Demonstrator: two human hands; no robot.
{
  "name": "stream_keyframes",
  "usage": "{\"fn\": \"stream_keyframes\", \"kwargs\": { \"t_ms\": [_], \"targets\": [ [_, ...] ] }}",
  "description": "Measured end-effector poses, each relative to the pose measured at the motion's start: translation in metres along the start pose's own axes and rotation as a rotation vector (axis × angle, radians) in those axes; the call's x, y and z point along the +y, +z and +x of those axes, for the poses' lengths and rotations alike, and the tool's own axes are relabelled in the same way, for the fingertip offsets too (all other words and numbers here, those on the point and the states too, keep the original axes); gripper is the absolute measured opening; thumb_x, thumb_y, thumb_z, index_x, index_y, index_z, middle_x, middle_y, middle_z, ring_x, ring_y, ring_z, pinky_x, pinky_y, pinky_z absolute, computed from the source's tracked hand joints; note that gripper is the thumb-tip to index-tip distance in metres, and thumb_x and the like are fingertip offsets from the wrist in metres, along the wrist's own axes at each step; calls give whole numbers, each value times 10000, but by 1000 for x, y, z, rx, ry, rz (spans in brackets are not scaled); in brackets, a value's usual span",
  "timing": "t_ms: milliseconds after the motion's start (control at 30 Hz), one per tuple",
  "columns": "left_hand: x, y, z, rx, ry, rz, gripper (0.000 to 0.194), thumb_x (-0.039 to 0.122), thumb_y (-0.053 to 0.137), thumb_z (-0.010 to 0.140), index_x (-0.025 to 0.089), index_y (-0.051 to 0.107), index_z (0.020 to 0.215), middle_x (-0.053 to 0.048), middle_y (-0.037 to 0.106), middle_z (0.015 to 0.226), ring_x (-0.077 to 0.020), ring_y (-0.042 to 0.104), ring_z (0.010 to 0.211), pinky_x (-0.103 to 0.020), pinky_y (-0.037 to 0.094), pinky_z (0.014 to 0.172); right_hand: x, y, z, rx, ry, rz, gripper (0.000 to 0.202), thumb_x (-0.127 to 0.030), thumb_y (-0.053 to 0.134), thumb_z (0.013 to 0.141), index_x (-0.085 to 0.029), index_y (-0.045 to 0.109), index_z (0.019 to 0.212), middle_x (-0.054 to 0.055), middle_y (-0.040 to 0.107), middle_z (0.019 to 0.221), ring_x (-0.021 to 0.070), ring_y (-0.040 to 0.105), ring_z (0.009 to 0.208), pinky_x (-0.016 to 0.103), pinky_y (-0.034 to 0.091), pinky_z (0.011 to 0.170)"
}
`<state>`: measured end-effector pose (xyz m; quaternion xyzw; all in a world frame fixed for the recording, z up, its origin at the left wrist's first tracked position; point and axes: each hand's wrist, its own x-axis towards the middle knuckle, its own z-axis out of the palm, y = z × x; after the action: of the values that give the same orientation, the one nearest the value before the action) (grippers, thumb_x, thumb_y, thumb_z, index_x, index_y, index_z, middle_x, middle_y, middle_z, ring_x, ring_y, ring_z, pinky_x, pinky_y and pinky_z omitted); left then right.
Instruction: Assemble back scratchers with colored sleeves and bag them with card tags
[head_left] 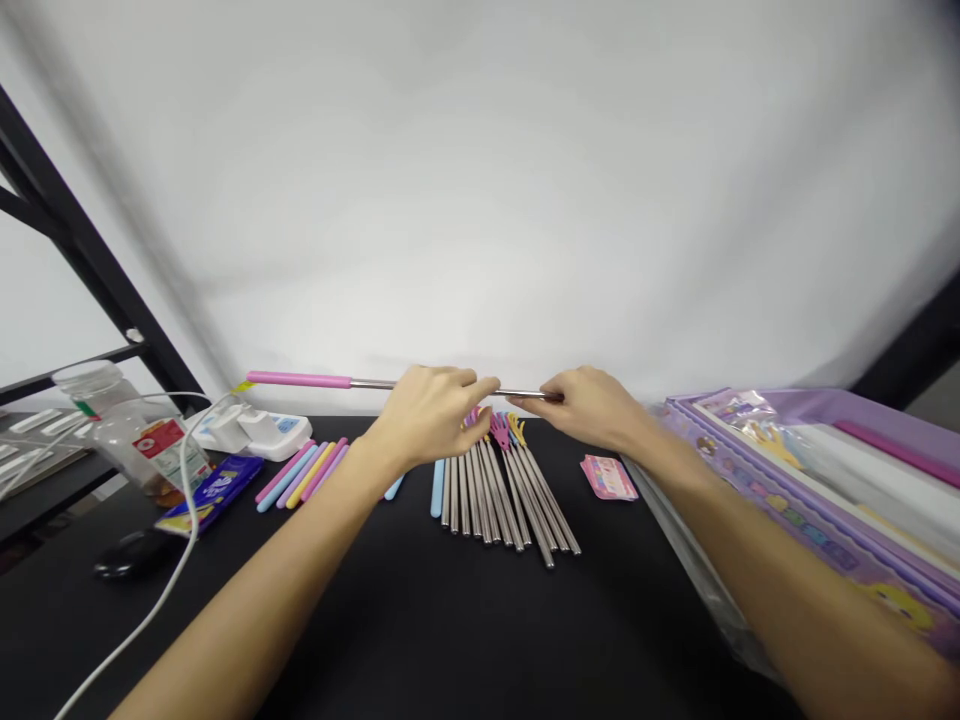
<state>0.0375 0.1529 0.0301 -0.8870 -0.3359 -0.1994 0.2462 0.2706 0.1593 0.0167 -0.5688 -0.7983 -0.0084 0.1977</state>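
Note:
A long metal rod with a pink sleeve (298, 379) on its left end is held level above the black table. My left hand (435, 412) is closed round the rod's middle. Fingers of my right hand (589, 405) pinch the rod's right end, where something dark shows that I cannot make out. Below the hands lie several metal rods (495, 490) side by side, some with pink or yellow hand-shaped ends (500, 430). A light blue sleeve (437, 488) lies left of them. Several coloured sleeves (307, 475) rest farther left.
At the left are a clear jar (127, 430), a purple packet (217, 490), a power strip (281, 436), a black mouse (135, 555) and a white cable (180, 570). Pink cards (610, 478) lie right of the rods. A purple box (795, 520) fills the right side.

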Motion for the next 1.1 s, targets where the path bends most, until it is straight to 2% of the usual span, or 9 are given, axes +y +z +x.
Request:
{"fn": "stream_keyframes", "kwargs": {
  "t_ms": [233,300,433,533,600,700,867,967,1100],
  "targets": [
    [-45,-7,-18,-22,-107,-112,262,316,521,851,132,702,803,-47,646,700,-157,577,617,-283,396,616,27,-9,-4,-6,21,-58,693,-788,386,825,-198,298,474,-20,332,423,121,304,445,308,195,509],
    [-45,-10,-18,-30,-123,-76,275,357,535,841,146,709,817,-39,661,706,-167,585,620,-291,369,594,28,-9,-4,-15,19,-56,692,-789,376,830,-198,315,475,-16,355,429,124,320,450,307,201,510],
    [-20,-7,-8,-3,-79,-31,321,397,511,859,197,714,1006,-23,685,749,-189,619,672,-295,324,570,22,-8,-5,-41,-16,-1,607,-700,360,900,-205,449,560,-14,448,491,133,392,490,296,231,524],
    [-10,-3,-4,4,-54,-20,305,382,493,866,192,717,946,-25,656,713,-189,613,674,-300,317,560,17,-5,-7,-87,-110,82,494,-608,351,949,-222,557,721,-23,500,558,137,444,533,284,261,545],
    [-13,-3,-7,0,-60,-26,281,362,500,861,185,714,901,-26,646,712,-184,602,664,-304,332,564,15,-3,-7,-108,-164,148,461,-587,354,959,-226,569,768,-33,488,567,132,443,536,280,261,543],
    [-29,-8,-15,-11,-54,-83,254,325,513,853,168,706,906,-21,632,709,-163,575,628,-297,370,586,17,-4,-7,-58,-203,162,489,-597,376,949,-213,484,665,-41,426,538,121,392,523,280,243,541],
    [-50,-18,-22,19,-111,-101,215,317,536,834,158,669,775,-7,583,627,-138,535,572,-280,389,595,23,-13,-6,23,-132,73,564,-656,405,909,-202,338,581,-43,347,506,114,312,502,291,214,531],
    [-38,-17,-14,43,-126,5,246,379,559,829,173,692,856,-19,635,682,-163,580,620,-294,361,573,15,-12,-5,72,-63,36,599,-690,456,862,-202,299,551,-42,328,487,112,280,489,301,204,525],
    [1,-9,4,67,-3,86,267,335,457,911,197,682,948,-33,665,748,-183,620,680,-302,310,538,-2,-5,-3,94,-117,58,554,-618,552,823,-206,303,549,-45,344,483,110,292,497,299,204,527]
  ]
}}
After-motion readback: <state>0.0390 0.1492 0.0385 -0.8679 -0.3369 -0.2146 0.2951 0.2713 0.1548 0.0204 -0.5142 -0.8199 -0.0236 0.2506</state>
